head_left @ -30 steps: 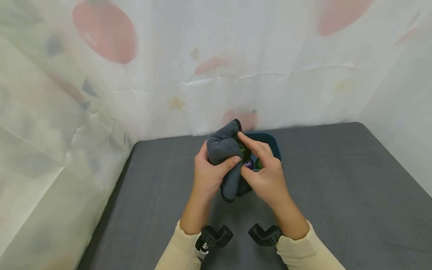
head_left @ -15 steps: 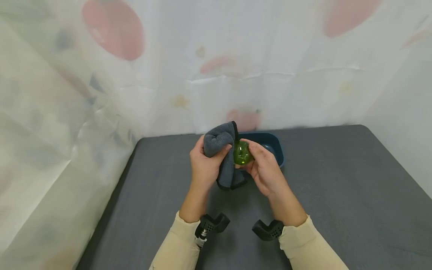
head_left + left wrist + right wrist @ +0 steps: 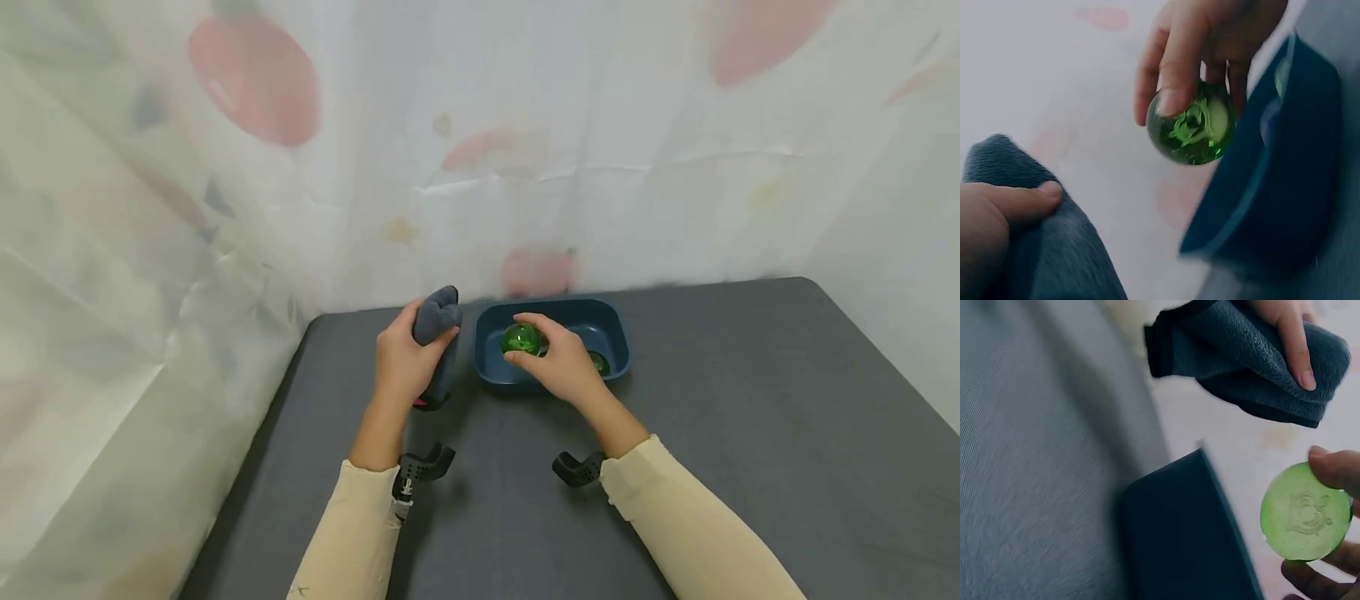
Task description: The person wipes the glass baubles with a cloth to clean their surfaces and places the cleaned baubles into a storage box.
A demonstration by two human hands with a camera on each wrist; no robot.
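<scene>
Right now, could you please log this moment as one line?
left hand: grips grey cloth | right hand: holds green glass ball over blue tray

- Clear green ball (image 3: pixel 522 339) with a paler green figure inside
- Dark grey cloth (image 3: pixel 437 321)
- Dark blue tray (image 3: pixel 551 310)
- Grey table (image 3: pixel 750 400)
- Cream sleeves (image 3: pixel 690 525)

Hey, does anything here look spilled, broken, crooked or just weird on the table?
Nothing stands out. The left hand grips a bunched grey cloth; the right hand holds an intact green ball over the blue tray, which sits level on the grey table. No spill shows.
</scene>
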